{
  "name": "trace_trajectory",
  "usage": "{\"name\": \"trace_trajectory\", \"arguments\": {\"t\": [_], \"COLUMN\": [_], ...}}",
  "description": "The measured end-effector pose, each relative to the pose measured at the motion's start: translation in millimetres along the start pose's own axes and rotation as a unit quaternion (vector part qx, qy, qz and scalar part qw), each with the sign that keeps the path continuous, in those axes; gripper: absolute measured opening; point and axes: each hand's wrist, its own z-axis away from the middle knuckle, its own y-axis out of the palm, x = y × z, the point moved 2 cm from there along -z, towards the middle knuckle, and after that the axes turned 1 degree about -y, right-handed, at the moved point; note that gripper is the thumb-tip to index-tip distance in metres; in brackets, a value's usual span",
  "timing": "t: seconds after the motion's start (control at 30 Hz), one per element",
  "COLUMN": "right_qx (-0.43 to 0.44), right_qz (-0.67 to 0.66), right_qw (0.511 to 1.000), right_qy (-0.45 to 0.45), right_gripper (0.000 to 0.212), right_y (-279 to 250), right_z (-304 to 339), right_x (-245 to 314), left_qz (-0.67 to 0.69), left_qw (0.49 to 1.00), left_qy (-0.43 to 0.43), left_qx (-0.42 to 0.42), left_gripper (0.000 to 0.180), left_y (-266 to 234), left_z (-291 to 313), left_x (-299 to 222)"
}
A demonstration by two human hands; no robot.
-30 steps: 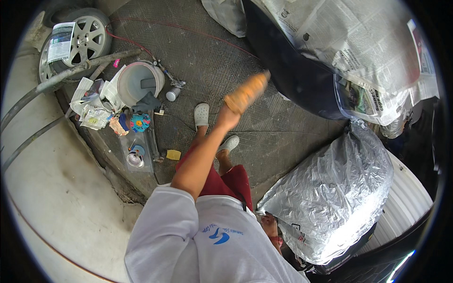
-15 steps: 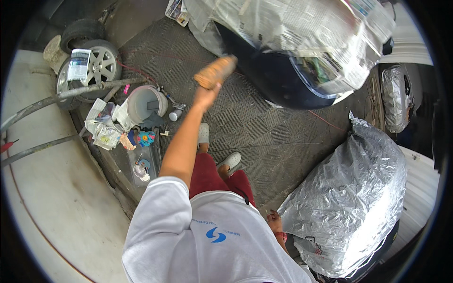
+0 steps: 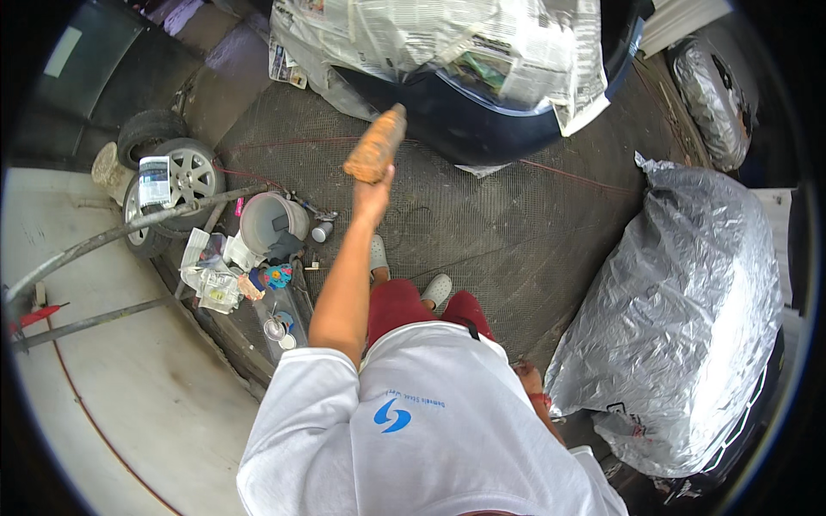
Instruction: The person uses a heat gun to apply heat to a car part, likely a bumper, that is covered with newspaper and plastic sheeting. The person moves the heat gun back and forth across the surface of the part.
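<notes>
My left arm is stretched forward, and my left hand grips the lower end of an orange-brown crumpled cloth. The cloth is bunched into a long shape that points away from me. Its far tip overlaps the dark blue car bumper in the picture; whether they touch, I cannot tell. Above the bumper, newspaper sheets and clear film cover the car body. My right hand hangs low at my side, its fingers loose and partly shown, with nothing seen in them, near a silver plastic cover.
Wheels and tyres are stacked at the left, behind a bent metal pipe. A whitish bucket, papers and small cans stand beside me. A thin red hose crosses the dark mesh floor mat.
The view has swung, so the car sits further left in the picture. My left hand has drawn slightly nearer, and the cloth now points more straight ahead. My right hand still hangs down.
</notes>
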Motion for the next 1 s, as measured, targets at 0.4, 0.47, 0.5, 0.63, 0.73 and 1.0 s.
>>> {"name": "trace_trajectory", "arguments": {"t": [0.4, 0.47, 0.5, 0.63, 0.73, 1.0], "right_qx": [-0.038, -0.038, -0.037, -0.076, -0.044, -0.127], "right_qz": [-0.11, -0.143, -0.158, -0.155, -0.139, -0.278], "right_qw": [0.993, 0.989, 0.986, 0.985, 0.989, 0.924], "right_qy": [0.027, 0.028, 0.03, 0.0, 0.041, -0.23], "right_gripper": [0.042, 0.042, 0.043, 0.045, 0.045, 0.046], "right_y": [-25, -24, -24, -2, -6, -113], "right_z": [-87, -88, -87, -85, -77, -109], "right_x": [12, 12, 11, -14, -9, 201], "left_qz": [0.002, 0.029, 0.042, 0.11, 0.186, 0.09], "left_qw": [0.968, 0.978, 0.981, 0.993, 0.982, 0.979], "left_qy": [-0.025, -0.047, -0.058, 0.011, 0.015, -0.022], "left_qx": [0.251, 0.203, 0.18, -0.031, -0.033, 0.184], "left_gripper": [0.057, 0.054, 0.053, 0.036, 0.023, 0.034], "left_y": [120, 104, 94, 51, 44, 136], "left_z": [149, 134, 123, 67, 69, 124], "left_x": [-46, -50, -53, -58, -83, -71]}}
